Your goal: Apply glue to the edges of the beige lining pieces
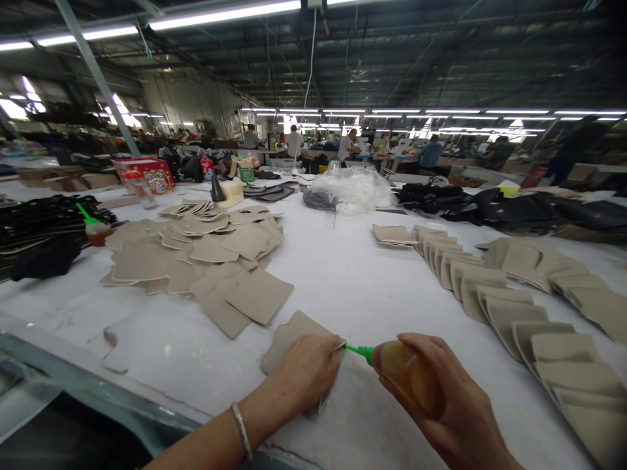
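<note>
My left hand (313, 365) is closed on a beige fabric-like piece (294, 329), fingers pinching its right edge near the table's front. My right hand (445, 385) wraps round a squeeze bottle (409, 375) of amber liquid, tilted to the left. Its thin green nozzle (360, 352) reaches the edge of the piece, beside my left fingertips. A loose heap of similar beige pieces (196, 248) lies to the left. On the right, more beige pieces (490, 287) overlap in a long curving row.
A second green-tipped bottle (95, 228) stands at the left by black pieces (39, 228). Farther back are a red box (147, 175), a clear plastic bag (353, 189) and dark pieces (519, 205). The table's front edge (122, 385) runs along the lower left. People work in the distance.
</note>
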### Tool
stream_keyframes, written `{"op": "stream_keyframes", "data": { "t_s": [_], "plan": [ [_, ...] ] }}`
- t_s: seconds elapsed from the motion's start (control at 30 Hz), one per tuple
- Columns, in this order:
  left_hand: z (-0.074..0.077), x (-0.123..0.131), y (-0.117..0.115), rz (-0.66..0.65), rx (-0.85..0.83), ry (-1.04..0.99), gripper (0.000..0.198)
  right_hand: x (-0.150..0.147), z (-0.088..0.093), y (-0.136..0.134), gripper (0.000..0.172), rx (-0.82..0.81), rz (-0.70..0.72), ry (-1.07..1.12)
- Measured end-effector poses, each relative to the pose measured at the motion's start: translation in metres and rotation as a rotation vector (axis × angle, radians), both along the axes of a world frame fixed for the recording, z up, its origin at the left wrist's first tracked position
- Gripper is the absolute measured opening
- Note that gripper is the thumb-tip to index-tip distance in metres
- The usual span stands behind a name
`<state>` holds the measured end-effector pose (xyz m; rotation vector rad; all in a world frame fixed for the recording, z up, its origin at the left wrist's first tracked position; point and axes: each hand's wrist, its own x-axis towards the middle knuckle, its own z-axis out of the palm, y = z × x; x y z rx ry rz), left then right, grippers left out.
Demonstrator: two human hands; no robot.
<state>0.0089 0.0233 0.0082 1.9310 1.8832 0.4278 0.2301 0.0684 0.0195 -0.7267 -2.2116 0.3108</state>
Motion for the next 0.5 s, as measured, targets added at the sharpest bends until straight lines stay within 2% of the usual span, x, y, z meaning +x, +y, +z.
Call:
{"op": "stream_keyframes", "data": {
  "t_s": [0.13,0.33,0.5],
  "plan": [
    [-0.0009,0.0014,0.0,0.001,0.0,0.032,0.032,0.0013,-0.0025,-0.0007,0.04,-0.036,-0.085,0.045],
    [-0.0019,0.0034,0.0006,-0.015,-0.004,0.075,0.03,0.0027,-0.0058,0.001,0.041,-0.094,-0.046,0.045],
    [-0.0004,0.0033,0.0006,-0.033,-0.01,0.077,0.03,0.0037,-0.0089,0.005,0.04,-0.102,-0.076,0.08]
  ]
}}
